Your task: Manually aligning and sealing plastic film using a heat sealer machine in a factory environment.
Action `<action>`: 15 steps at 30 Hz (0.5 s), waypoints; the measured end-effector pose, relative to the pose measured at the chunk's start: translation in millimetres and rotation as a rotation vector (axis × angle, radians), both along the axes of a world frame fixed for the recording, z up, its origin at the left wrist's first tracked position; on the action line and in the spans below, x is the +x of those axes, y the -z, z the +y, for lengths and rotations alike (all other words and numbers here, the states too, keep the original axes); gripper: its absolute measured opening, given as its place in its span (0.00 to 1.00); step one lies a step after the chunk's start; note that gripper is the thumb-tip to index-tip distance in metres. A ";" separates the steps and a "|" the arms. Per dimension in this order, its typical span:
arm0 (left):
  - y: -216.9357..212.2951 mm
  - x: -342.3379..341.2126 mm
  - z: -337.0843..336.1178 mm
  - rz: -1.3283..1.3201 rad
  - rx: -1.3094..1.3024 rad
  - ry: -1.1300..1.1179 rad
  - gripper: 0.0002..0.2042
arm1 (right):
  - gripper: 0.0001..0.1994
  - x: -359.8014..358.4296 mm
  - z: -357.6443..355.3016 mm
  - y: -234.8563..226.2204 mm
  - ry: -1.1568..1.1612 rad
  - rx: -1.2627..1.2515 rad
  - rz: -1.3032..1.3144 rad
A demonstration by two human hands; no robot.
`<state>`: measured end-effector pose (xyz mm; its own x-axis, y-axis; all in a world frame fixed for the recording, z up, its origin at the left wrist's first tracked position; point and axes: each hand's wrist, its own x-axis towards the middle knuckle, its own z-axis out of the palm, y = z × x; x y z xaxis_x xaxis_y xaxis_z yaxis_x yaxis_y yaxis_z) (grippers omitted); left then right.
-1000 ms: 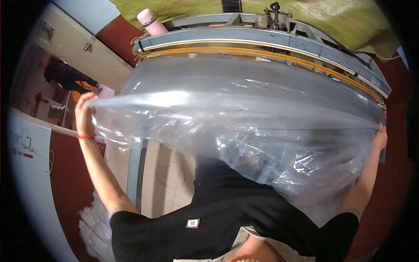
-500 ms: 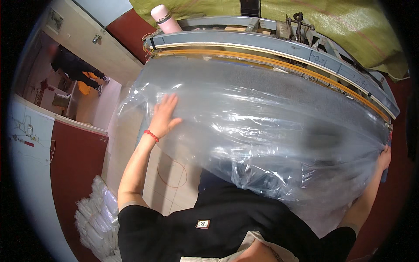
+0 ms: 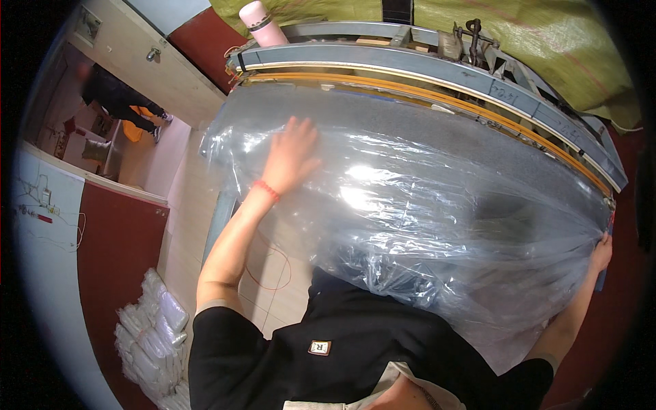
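Note:
A large sheet of clear plastic film (image 3: 410, 198) drapes over the table in front of me and hangs toward my waist, creased and shiny. My left hand (image 3: 290, 156), with a red bead bracelet at the wrist, lies flat on the film's left part, fingers outstretched and slightly blurred. At the far right edge my right hand (image 3: 601, 252) is closed on the film, which gathers into folds there. Behind the film runs a long grey metal bar (image 3: 410, 65) with orange strips (image 3: 383, 85) along its near side.
A pink bottle (image 3: 263, 26) stands at the bar's left end, and a metal clamp (image 3: 473, 42) sits farther right. Clear plastic bundles (image 3: 154, 335) are piled at lower left. Another person (image 3: 126, 99) is beyond the open door (image 3: 154, 58). A thin red cord (image 3: 273, 285) lies on the floor.
My left hand has moved right and slightly away from me across the film, and the film's left edge has shifted right. My right hand keeps its grip at almost the same place.

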<state>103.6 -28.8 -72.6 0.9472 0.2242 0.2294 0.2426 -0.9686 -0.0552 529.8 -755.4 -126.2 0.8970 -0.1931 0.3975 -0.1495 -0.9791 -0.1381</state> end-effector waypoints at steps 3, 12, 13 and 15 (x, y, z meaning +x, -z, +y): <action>-4.4 12.0 0.9 -0.112 0.000 -0.048 0.25 | 0.21 -4.7 6.3 -6.1 0.006 0.029 0.014; -15.3 32.2 17.8 -0.210 0.067 0.079 0.04 | 0.21 -0.4 -1.2 -1.1 0.008 0.057 0.003; -21.9 34.3 17.3 -0.132 0.108 0.050 0.03 | 0.21 0.7 -3.8 -0.3 -0.009 0.072 0.005; -18.7 33.6 19.0 -0.231 -0.264 -0.026 0.04 | 0.21 2.8 -5.1 0.2 -0.003 0.039 0.010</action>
